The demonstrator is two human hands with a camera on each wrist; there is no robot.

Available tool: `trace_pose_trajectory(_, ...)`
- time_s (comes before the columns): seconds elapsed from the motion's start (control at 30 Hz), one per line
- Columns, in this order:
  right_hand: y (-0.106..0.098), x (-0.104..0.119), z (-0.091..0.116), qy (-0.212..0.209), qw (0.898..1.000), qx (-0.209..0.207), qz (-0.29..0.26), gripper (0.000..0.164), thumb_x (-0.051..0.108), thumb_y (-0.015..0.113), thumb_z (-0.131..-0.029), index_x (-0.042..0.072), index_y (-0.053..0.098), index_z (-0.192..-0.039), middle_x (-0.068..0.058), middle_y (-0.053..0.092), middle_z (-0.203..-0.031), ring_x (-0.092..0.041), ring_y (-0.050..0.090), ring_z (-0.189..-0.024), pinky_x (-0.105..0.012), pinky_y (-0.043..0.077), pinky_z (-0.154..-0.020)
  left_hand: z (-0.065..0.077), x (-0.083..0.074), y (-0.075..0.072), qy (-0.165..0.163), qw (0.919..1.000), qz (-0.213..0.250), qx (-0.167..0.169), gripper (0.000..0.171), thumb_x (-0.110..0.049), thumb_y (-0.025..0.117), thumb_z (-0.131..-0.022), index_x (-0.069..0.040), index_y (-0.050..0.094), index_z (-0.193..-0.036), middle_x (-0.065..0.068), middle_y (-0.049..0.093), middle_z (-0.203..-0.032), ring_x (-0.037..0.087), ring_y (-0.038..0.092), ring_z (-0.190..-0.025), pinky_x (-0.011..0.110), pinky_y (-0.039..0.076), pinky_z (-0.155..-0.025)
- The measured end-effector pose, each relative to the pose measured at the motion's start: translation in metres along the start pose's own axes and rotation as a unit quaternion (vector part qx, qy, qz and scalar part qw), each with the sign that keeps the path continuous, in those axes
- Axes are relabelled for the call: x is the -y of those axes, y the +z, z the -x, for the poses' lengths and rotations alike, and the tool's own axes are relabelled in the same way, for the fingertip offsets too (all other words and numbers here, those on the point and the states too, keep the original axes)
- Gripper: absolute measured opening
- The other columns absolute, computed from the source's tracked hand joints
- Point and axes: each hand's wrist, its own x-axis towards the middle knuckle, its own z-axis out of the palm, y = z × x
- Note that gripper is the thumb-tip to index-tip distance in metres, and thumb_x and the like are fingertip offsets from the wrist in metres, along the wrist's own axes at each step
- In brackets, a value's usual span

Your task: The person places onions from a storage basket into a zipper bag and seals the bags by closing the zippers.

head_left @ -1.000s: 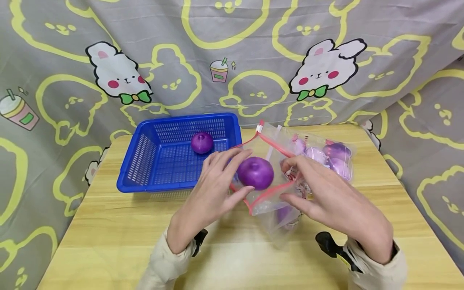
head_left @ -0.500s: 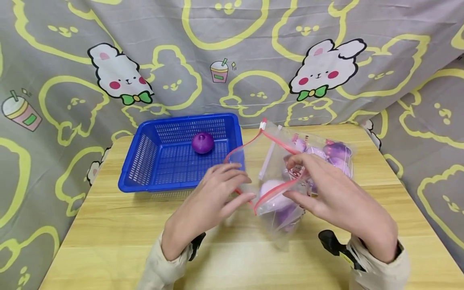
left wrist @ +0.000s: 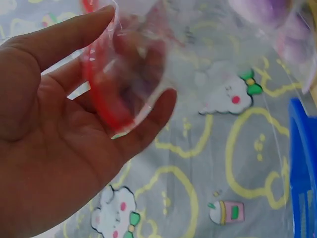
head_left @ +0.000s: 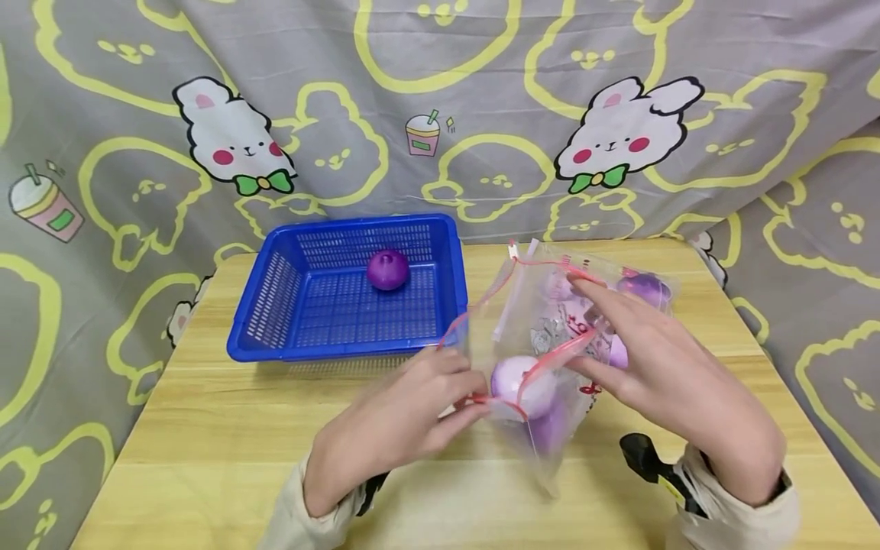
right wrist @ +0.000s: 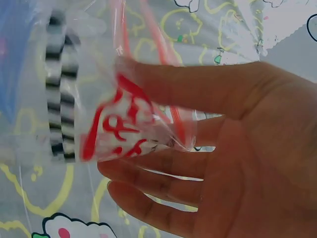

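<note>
A clear zip bag [head_left: 505,317] with a red zip edge stands in the middle of the table, its mouth spread apart. Inside it lie a pale purple onion [head_left: 520,382] and a darker purple shape below. My left hand [head_left: 412,401] holds the left part of the red edge; the left wrist view has its thumb and fingers on either side of that zip strip [left wrist: 96,84]. With thumb and fingers my right hand [head_left: 677,374] grips the opposite edge, where red print [right wrist: 119,121] shows on the film. A purple onion [head_left: 388,270] sits in the blue basket [head_left: 250,355].
Behind the right hand lies another clear bag, with a dark purple onion [head_left: 645,289] showing through it. The wooden table [head_left: 206,451] runs back to a grey patterned curtain [head_left: 481,92].
The dark onion at the bag's mouth has dropped into the bag. My left hand has closed on the left edge, and my right hand has moved slightly right with its edge.
</note>
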Motion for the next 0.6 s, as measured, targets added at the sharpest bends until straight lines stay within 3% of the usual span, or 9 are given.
trace_pose_trajectory(0.17, -0.001, -0.004, 0.002, -0.007, 1.000, 0.001, 0.005, 0.091, 0.011, 0.083, -0.079, 0.012, 0.034, -0.155, -0.010, 0.045, -0.151, -0.035, 0.051, -0.126, -0.049, 0.041, -0.101, -0.002, -0.010, 0.000, 0.019, 0.9993, -0.028, 0.016, 0.008, -0.023, 0.069, -0.094, -0.017, 0.066, -0.089, -0.009, 0.052, -0.074, 0.007, 0.050, -0.074, 0.030, 0.043, -0.084)
trace_pose_trajectory(0.3, 0.000, -0.004, 0.002, -0.031, 0.999, -0.007, 0.003, 0.090, 0.004, 0.082, -0.077, 0.012, 0.036, -0.154, -0.005, 0.042, -0.155, -0.033, 0.053, -0.126, -0.030, 0.035, -0.109, -0.002, -0.011, 0.000, 0.008, 0.9988, -0.044, 0.022, 0.008, -0.026, 0.068, -0.095, -0.019, 0.065, -0.092, -0.010, 0.053, -0.076, 0.008, 0.052, -0.078, 0.033, 0.042, -0.090)
trace_pose_trajectory(0.43, 0.003, -0.002, 0.001, -0.061, 0.998, -0.017, 0.010, 0.093, -0.004, 0.079, -0.072, 0.011, 0.038, -0.153, -0.004, 0.044, -0.154, -0.023, 0.061, -0.111, -0.019, 0.036, -0.099, 0.002, -0.011, -0.001, 0.008, 0.9990, -0.044, -0.002, 0.009, -0.026, 0.066, -0.097, -0.018, 0.068, -0.100, -0.008, 0.058, -0.084, 0.011, 0.054, -0.087, 0.037, 0.041, -0.098)
trace_pose_trajectory(0.6, 0.005, 0.000, -0.001, -0.069, 0.997, -0.016, 0.009, 0.093, -0.007, 0.077, -0.070, 0.011, 0.038, -0.153, -0.006, 0.046, -0.152, -0.019, 0.062, -0.106, -0.018, 0.036, -0.097, 0.005, -0.009, -0.010, 0.013, 0.9979, 0.001, -0.063, 0.009, -0.021, 0.065, -0.097, -0.015, 0.069, -0.103, -0.005, 0.061, -0.097, 0.014, 0.055, -0.098, 0.037, 0.039, -0.104)
